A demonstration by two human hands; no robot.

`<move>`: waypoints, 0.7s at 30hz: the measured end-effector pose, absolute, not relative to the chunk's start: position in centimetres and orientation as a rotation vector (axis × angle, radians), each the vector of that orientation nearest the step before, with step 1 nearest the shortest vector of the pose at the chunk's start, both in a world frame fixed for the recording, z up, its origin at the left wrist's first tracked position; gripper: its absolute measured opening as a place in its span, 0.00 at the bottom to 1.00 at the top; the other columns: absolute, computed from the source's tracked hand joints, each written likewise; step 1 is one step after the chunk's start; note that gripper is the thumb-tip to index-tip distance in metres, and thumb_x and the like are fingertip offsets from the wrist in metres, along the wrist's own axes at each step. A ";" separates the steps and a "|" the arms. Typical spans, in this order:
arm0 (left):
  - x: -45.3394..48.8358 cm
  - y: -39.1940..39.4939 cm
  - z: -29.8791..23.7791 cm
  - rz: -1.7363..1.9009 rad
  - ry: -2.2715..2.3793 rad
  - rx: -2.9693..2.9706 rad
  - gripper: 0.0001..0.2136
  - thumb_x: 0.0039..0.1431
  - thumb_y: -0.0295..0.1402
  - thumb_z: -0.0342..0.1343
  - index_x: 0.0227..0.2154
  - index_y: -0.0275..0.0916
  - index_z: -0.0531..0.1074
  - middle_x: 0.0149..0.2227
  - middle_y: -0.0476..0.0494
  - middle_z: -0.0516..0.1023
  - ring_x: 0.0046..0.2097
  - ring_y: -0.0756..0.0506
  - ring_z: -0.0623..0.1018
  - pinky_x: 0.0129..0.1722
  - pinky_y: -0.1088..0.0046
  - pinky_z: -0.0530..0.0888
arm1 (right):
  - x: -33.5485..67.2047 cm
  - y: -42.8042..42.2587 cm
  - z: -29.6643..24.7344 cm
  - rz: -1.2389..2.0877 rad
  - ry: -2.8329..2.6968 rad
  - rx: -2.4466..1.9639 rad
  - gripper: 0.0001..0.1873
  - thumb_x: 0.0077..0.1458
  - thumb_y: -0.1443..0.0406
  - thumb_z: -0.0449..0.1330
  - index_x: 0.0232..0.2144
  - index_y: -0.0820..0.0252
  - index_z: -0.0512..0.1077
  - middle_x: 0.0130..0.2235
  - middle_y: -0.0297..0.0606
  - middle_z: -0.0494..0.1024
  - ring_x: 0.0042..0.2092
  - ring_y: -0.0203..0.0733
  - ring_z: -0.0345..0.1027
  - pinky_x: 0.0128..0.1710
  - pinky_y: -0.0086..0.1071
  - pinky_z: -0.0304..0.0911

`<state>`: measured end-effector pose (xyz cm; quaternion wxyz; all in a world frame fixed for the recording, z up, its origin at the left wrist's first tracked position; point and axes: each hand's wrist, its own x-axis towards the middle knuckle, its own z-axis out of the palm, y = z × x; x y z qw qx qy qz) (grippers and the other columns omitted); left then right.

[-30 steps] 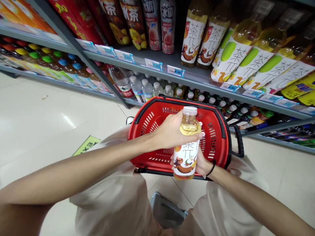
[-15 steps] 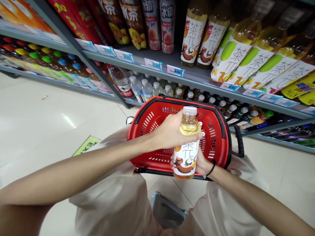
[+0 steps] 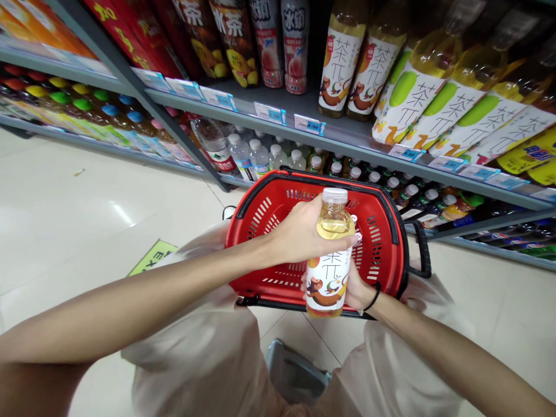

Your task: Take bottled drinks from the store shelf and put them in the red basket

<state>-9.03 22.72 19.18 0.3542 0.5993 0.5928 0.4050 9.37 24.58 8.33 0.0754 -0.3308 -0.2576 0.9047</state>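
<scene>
A bottle of tea drink (image 3: 329, 278) with a white cap and a white illustrated label is held tilted above the red shopping basket (image 3: 243, 275). My left hand (image 3: 299, 231) wraps round its upper part, the thumb lying across the front just above the label. From behind and below, my right hand (image 3: 357, 288) grips the lower part; most of its fingers are hidden by the bottle. A black band circles my right wrist. Slotted walls of the basket show around both hands, and its black handle (image 3: 421, 249) sticks out on the right.
Ahead stands a grey shelf (image 3: 243, 107) with price tags along its edge. Similar tea bottles (image 3: 343, 63) stand on it, and large green-labelled bottles (image 3: 417, 98) lean at the right. Lower down are several capped water bottles (image 3: 260, 156). A green floor sign (image 3: 154, 255) lies left of my legs.
</scene>
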 end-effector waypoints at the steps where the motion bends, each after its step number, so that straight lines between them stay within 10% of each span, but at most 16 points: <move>1: -9.0 22.7 19.2 1.043 1.541 1.554 0.23 0.53 0.48 0.69 0.43 0.37 0.70 0.39 0.47 0.84 0.41 0.43 0.84 0.39 0.70 0.78 | 9.4 24.6 8.4 2.719 -0.782 -0.999 0.30 0.55 0.39 0.60 0.36 0.61 0.75 0.40 0.51 0.84 0.50 0.59 0.78 0.52 0.55 0.73; 21: -8.9 22.8 19.1 1.052 1.545 1.555 0.24 0.53 0.48 0.69 0.45 0.37 0.70 0.38 0.47 0.84 0.40 0.43 0.84 0.39 0.69 0.78 | 9.4 24.7 8.6 2.700 -0.671 -1.071 0.28 0.60 0.43 0.59 0.44 0.62 0.76 0.43 0.51 0.83 0.51 0.59 0.78 0.50 0.54 0.74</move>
